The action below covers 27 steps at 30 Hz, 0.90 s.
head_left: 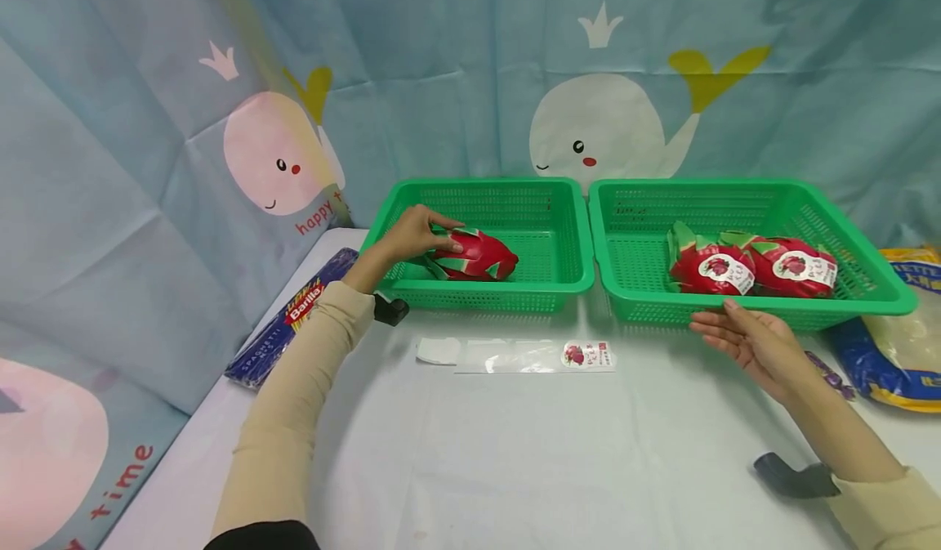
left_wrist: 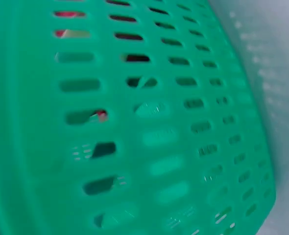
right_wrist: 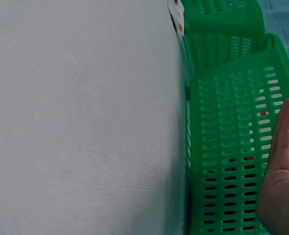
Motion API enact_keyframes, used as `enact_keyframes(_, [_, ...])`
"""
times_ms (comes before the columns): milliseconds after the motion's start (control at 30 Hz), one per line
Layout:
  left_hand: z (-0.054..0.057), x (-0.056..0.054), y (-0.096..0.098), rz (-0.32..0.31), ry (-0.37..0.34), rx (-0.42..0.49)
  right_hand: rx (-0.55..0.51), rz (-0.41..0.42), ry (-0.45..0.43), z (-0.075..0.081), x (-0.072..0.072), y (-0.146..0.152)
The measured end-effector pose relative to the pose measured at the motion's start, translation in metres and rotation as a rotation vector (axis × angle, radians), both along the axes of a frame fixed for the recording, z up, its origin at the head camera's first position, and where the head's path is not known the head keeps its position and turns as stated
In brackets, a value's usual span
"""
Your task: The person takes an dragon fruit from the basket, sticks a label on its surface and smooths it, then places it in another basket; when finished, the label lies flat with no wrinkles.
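Observation:
In the head view my left hand [head_left: 412,235] reaches into the left green basket [head_left: 485,288]. Its thumb and fingers grip the leafy left end of a red dragon fruit [head_left: 485,257], which lies tilted with no label showing. The left wrist view is filled by that basket's slotted wall [left_wrist: 159,127], so hand and fruit are hidden there. My right hand [head_left: 757,342] is at the front of the right green basket [head_left: 639,298], fingers nearly straight and holding nothing. Inside this basket sit two dragon fruits [head_left: 691,270] wrapped with white labels. The right wrist view shows the right hand's fingers [right_wrist: 284,142] beside the slotted wall.
A clear label strip [head_left: 515,356] with a dragon fruit picture lies before the baskets on the white tablecloth [head_left: 515,460]. Blue spaghetti packaging [head_left: 287,321] rests at the left. A blue-and-yellow bag [head_left: 912,346] and a small purple wrapper [head_left: 831,374] are at the right.

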<state>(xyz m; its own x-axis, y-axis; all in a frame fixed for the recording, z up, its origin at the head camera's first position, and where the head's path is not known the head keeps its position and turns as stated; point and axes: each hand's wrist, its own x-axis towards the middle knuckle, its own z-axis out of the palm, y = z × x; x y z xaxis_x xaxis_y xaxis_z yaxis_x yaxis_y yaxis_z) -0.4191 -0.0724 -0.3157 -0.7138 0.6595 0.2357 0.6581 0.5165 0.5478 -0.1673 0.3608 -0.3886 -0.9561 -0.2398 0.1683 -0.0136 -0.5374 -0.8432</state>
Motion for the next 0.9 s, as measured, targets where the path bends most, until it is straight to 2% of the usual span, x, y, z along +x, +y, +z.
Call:
enact_keyframes(133, [0.010,0.012,0.002,-0.001,0.066,0.144,-0.046,0.006,-0.017,-0.002,0.002,-0.001])
enact_keyframes(267, [0.028,0.031,0.008,-0.032,0.155,0.282,-0.099,-0.004,-0.023,-0.004,0.003,-0.002])
enact_keyframes(367, [0.037,0.053,0.012,-0.062,0.209,0.374,-0.106,-0.021,-0.018,-0.005,0.003,-0.004])
enact_keyframes(500, [0.036,0.090,0.015,-0.154,0.356,0.500,-0.111,-0.040,-0.013,-0.005,0.001,-0.006])
enact_keyframes(567, [0.029,0.110,0.016,-0.213,0.424,0.549,-0.120,-0.045,-0.010,-0.004,-0.001,-0.007])
enact_keyframes(667, [0.008,0.139,0.018,-0.295,0.444,0.589,-0.143,-0.047,-0.010,-0.004,-0.003,-0.009])
enact_keyframes(767, [-0.022,0.161,0.020,-0.364,0.404,0.578,-0.161,-0.052,-0.016,-0.003,-0.004,-0.009])
enact_keyframes(900, [-0.062,0.175,0.024,-0.413,0.287,0.533,-0.145,-0.075,-0.022,-0.001,-0.004,-0.009])
